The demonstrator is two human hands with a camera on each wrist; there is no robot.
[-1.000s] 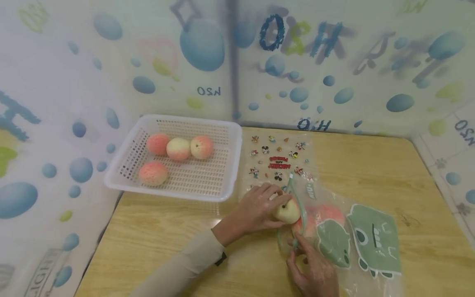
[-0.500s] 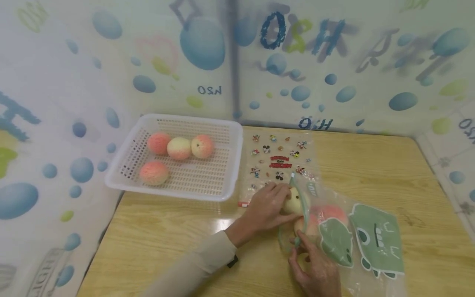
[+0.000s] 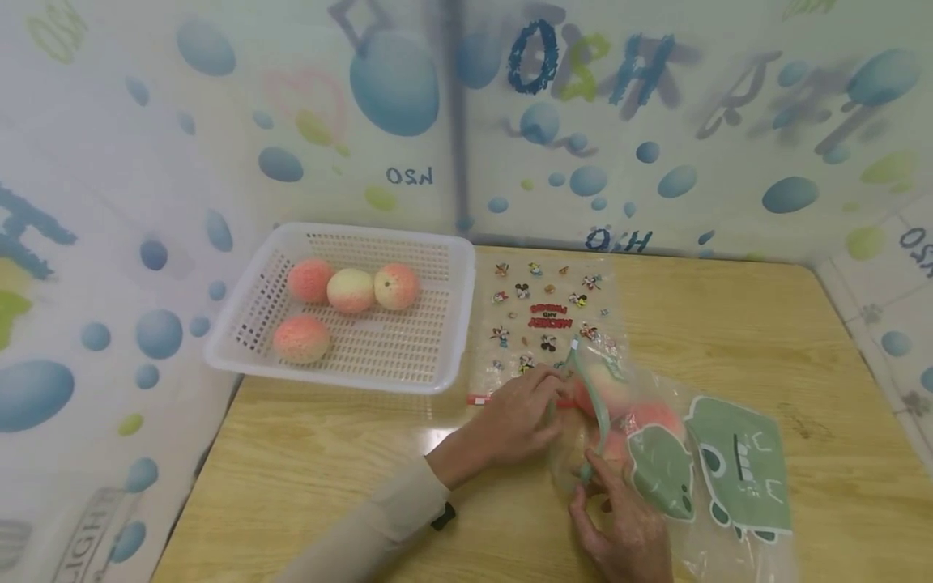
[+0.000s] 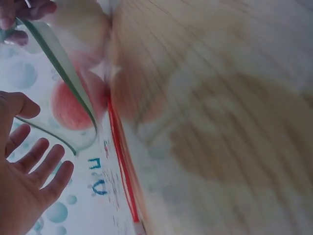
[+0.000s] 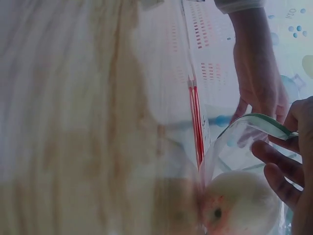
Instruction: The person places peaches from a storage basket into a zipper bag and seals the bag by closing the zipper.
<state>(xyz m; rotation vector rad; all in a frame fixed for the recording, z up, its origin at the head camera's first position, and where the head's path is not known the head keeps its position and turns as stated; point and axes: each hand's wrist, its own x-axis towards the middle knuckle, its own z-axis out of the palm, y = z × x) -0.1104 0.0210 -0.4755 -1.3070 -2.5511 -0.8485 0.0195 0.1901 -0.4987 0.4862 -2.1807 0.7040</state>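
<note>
The mouth of the bag (image 3: 662, 471) points toward our left hand (image 3: 519, 419), its fingers spread; our right hand (image 3: 621, 520) pinches the green rim (image 3: 601, 413). The bag's long axis runs rightward past that hand.

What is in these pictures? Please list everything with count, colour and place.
Wooden table: one, light brown, underneath.
Rectangular plastic basket: one, white, left on table.
Round peaches: four, pink and cream, in basket.
Flat cartoon-printed bag: one, clear and red, beside basket.
Dinosaur-printed plastic bag: one, clear and green, right.
Bagged peaches: at least three, pink and cream, inside.
Bubble-printed walls: several, white and blue, around table.
Small unclear object: one, black, lower centre.
Sleeve: one, beige, left arm.
Left hand: one, bare, at dinosaur bag's opening.
Right hand: one, bare, pinching its rim.
</note>
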